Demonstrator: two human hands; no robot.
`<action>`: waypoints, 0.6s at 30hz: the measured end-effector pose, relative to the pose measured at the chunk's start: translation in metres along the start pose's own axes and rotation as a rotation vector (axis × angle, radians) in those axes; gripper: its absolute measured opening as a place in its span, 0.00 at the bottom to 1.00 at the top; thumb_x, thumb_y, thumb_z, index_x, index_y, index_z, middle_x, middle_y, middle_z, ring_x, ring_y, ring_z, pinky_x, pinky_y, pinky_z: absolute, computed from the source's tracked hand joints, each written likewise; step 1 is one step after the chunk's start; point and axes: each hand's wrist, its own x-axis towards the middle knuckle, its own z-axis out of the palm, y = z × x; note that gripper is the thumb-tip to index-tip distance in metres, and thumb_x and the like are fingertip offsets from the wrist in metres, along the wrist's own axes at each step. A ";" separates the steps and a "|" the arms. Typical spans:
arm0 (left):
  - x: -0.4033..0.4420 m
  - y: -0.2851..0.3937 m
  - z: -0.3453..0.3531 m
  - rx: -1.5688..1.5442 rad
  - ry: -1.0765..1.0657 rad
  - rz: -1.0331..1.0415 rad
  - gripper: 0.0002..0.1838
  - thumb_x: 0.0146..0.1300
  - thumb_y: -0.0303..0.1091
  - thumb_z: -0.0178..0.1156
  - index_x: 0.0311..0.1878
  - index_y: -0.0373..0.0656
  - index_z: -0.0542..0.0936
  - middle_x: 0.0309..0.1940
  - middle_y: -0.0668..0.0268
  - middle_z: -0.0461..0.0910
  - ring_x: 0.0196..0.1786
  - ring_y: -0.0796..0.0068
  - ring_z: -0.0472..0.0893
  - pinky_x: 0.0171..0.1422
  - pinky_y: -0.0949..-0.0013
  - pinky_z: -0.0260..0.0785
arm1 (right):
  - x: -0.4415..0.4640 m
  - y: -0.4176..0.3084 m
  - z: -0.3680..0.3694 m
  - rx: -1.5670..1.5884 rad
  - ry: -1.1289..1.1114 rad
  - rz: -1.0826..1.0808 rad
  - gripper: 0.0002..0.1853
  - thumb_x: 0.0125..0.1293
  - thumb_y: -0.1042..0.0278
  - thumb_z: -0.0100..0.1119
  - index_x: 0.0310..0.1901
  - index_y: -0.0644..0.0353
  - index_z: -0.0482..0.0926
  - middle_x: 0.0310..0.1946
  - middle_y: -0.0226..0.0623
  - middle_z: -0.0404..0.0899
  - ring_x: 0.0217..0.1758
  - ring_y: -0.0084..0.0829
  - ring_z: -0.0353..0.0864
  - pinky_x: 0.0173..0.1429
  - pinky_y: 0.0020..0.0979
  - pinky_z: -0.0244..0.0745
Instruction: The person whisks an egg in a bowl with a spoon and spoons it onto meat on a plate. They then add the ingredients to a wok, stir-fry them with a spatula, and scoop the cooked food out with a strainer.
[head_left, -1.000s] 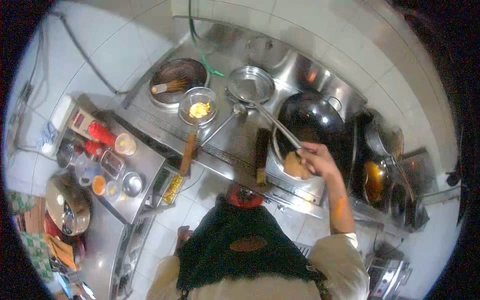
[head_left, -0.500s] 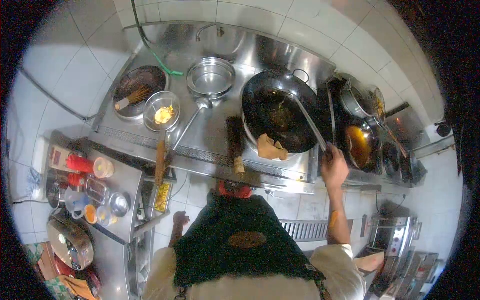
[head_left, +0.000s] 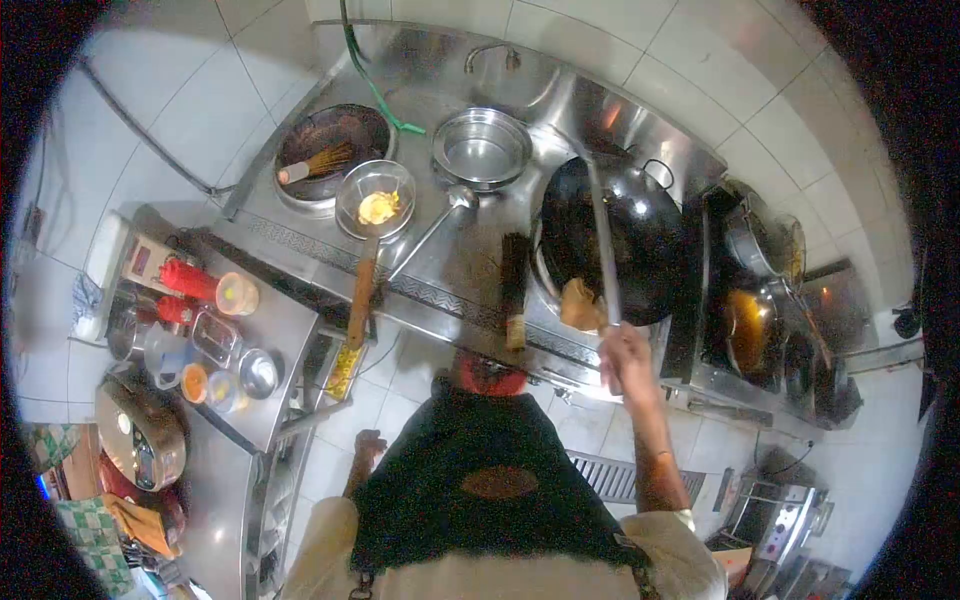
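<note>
My right hand [head_left: 628, 362] is closed round the lower end of a long metal ladle handle [head_left: 606, 240], which reaches up over the black wok [head_left: 645, 235]. The ladle's far end is blurred near the wok's upper left rim. A tan folded cloth [head_left: 580, 306] lies on the wok's near left edge, just above my right hand. Low beside the dark apron, my left hand [head_left: 369, 442] hangs with its fingers curled; whether it holds anything is too small to tell.
A strainer [head_left: 376, 198] with yellow food, a metal pot [head_left: 482, 148], another ladle [head_left: 461, 197] and a brush [head_left: 514, 290] lie left of the wok. Pans with yellow-brown liquid [head_left: 748, 325] stand right. Containers and red bottles [head_left: 188, 279] fill the left counter.
The ladle went from the left pot into the wok, then up to the wok's upper left rim. My right hand has shifted left since half a second ago. The view has also turned.
</note>
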 end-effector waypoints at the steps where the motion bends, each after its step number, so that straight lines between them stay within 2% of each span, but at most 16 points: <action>1: -0.005 -0.013 0.008 0.139 0.231 0.062 0.08 0.66 0.38 0.62 0.38 0.44 0.78 0.29 0.64 0.79 0.25 0.64 0.79 0.27 0.64 0.71 | 0.001 0.004 0.018 0.092 -0.045 0.011 0.11 0.74 0.58 0.57 0.43 0.57 0.75 0.20 0.26 0.70 0.15 0.18 0.68 0.15 0.24 0.59; 3: -0.028 0.013 0.018 0.109 0.196 -0.028 0.06 0.65 0.34 0.60 0.34 0.43 0.77 0.26 0.65 0.77 0.24 0.67 0.78 0.24 0.69 0.67 | 0.008 0.017 0.046 0.009 -0.092 0.013 0.11 0.74 0.58 0.58 0.44 0.57 0.75 0.21 0.27 0.72 0.16 0.19 0.69 0.16 0.24 0.61; 4: -0.035 0.018 0.019 0.054 0.056 0.100 0.07 0.63 0.32 0.60 0.31 0.42 0.75 0.22 0.66 0.74 0.23 0.69 0.77 0.23 0.71 0.65 | 0.011 0.025 0.059 -0.081 -0.139 0.015 0.11 0.74 0.58 0.58 0.44 0.57 0.74 0.23 0.28 0.73 0.16 0.19 0.70 0.17 0.25 0.63; 5: -0.035 0.015 0.008 0.059 0.058 0.103 0.07 0.63 0.32 0.60 0.31 0.42 0.75 0.22 0.66 0.74 0.23 0.69 0.77 0.23 0.71 0.65 | 0.014 0.034 0.077 -0.075 -0.142 0.014 0.11 0.74 0.58 0.58 0.44 0.57 0.74 0.23 0.28 0.73 0.16 0.19 0.70 0.17 0.25 0.63; 7: -0.028 0.000 -0.014 0.240 0.114 0.146 0.07 0.63 0.33 0.61 0.32 0.41 0.76 0.20 0.65 0.72 0.22 0.69 0.77 0.23 0.71 0.65 | 0.023 0.054 0.108 -0.414 0.013 -0.320 0.16 0.70 0.59 0.61 0.48 0.64 0.75 0.28 0.40 0.79 0.29 0.40 0.81 0.32 0.42 0.75; 8: -0.026 0.002 -0.017 0.329 0.142 0.167 0.08 0.63 0.33 0.61 0.32 0.41 0.76 0.19 0.64 0.70 0.22 0.68 0.76 0.24 0.71 0.64 | 0.037 0.075 0.117 -0.410 0.011 -0.323 0.16 0.70 0.59 0.61 0.48 0.64 0.75 0.28 0.40 0.79 0.29 0.40 0.81 0.32 0.42 0.75; 9: -0.027 0.005 -0.020 0.329 0.144 0.173 0.08 0.63 0.33 0.61 0.32 0.41 0.76 0.19 0.64 0.70 0.22 0.68 0.76 0.24 0.71 0.64 | 0.058 0.105 0.123 -0.528 0.072 -0.397 0.18 0.70 0.57 0.62 0.48 0.65 0.74 0.31 0.48 0.80 0.32 0.49 0.81 0.37 0.46 0.75; 10: -0.032 0.009 -0.017 0.547 0.145 0.184 0.08 0.64 0.33 0.61 0.34 0.39 0.76 0.20 0.62 0.72 0.23 0.66 0.78 0.24 0.70 0.67 | 0.080 0.133 0.130 -0.646 0.132 -0.472 0.20 0.69 0.55 0.62 0.48 0.66 0.74 0.35 0.55 0.80 0.36 0.58 0.81 0.42 0.50 0.74; 11: -0.035 0.013 -0.015 0.764 0.149 0.193 0.08 0.64 0.34 0.61 0.35 0.38 0.77 0.21 0.60 0.74 0.23 0.63 0.79 0.25 0.68 0.69 | 0.098 0.159 0.138 -0.644 0.125 -0.479 0.20 0.69 0.55 0.62 0.48 0.66 0.74 0.35 0.55 0.80 0.36 0.58 0.81 0.42 0.50 0.74; 12: -0.041 0.008 -0.020 0.170 0.119 0.103 0.11 0.64 0.34 0.62 0.42 0.34 0.77 0.26 0.52 0.80 0.26 0.58 0.82 0.27 0.64 0.74 | 0.116 0.183 0.146 -0.663 0.193 -0.561 0.20 0.70 0.54 0.61 0.48 0.66 0.74 0.36 0.59 0.80 0.38 0.60 0.80 0.42 0.50 0.74; 13: -0.039 0.008 -0.029 0.170 0.123 0.110 0.11 0.64 0.34 0.62 0.42 0.34 0.77 0.26 0.52 0.80 0.26 0.58 0.82 0.27 0.64 0.74 | 0.126 0.196 0.153 -0.680 0.263 -0.640 0.21 0.71 0.53 0.60 0.48 0.66 0.74 0.37 0.62 0.79 0.40 0.62 0.80 0.43 0.50 0.74; 14: -0.036 0.026 -0.027 0.057 0.066 -0.178 0.21 0.64 0.43 0.60 0.52 0.36 0.75 0.32 0.52 0.81 0.32 0.52 0.83 0.36 0.54 0.76 | 0.128 0.199 0.159 -0.729 0.226 -0.460 0.21 0.69 0.54 0.60 0.52 0.65 0.77 0.37 0.57 0.82 0.37 0.61 0.81 0.44 0.53 0.76; 15: -0.035 0.046 -0.018 -0.055 0.006 -0.462 0.31 0.65 0.53 0.58 0.62 0.37 0.72 0.38 0.52 0.82 0.38 0.47 0.84 0.45 0.44 0.79 | 0.135 0.210 0.165 -0.724 0.225 -0.464 0.21 0.69 0.54 0.60 0.52 0.65 0.77 0.37 0.57 0.82 0.37 0.61 0.81 0.44 0.53 0.76; 16: -0.038 0.019 -0.025 -0.241 0.195 -0.286 0.17 0.66 0.38 0.61 0.50 0.33 0.76 0.31 0.44 0.83 0.27 0.53 0.84 0.26 0.61 0.76 | 0.142 0.226 0.170 -0.793 0.333 -0.627 0.23 0.70 0.50 0.58 0.52 0.65 0.77 0.35 0.57 0.82 0.36 0.61 0.81 0.43 0.54 0.76; 17: -0.045 0.010 -0.033 -0.236 0.195 -0.281 0.17 0.66 0.38 0.61 0.50 0.33 0.76 0.31 0.44 0.83 0.27 0.53 0.84 0.26 0.61 0.76 | 0.144 0.237 0.175 -0.858 0.444 -0.789 0.25 0.70 0.47 0.57 0.52 0.64 0.77 0.34 0.56 0.82 0.36 0.61 0.82 0.43 0.55 0.76; 18: -0.051 0.017 -0.029 -0.137 0.256 -0.268 0.17 0.67 0.38 0.61 0.50 0.33 0.76 0.31 0.45 0.83 0.27 0.54 0.84 0.26 0.61 0.77 | 0.138 0.236 0.182 -0.850 0.447 -0.792 0.25 0.70 0.47 0.57 0.52 0.64 0.77 0.34 0.56 0.82 0.36 0.61 0.82 0.43 0.55 0.76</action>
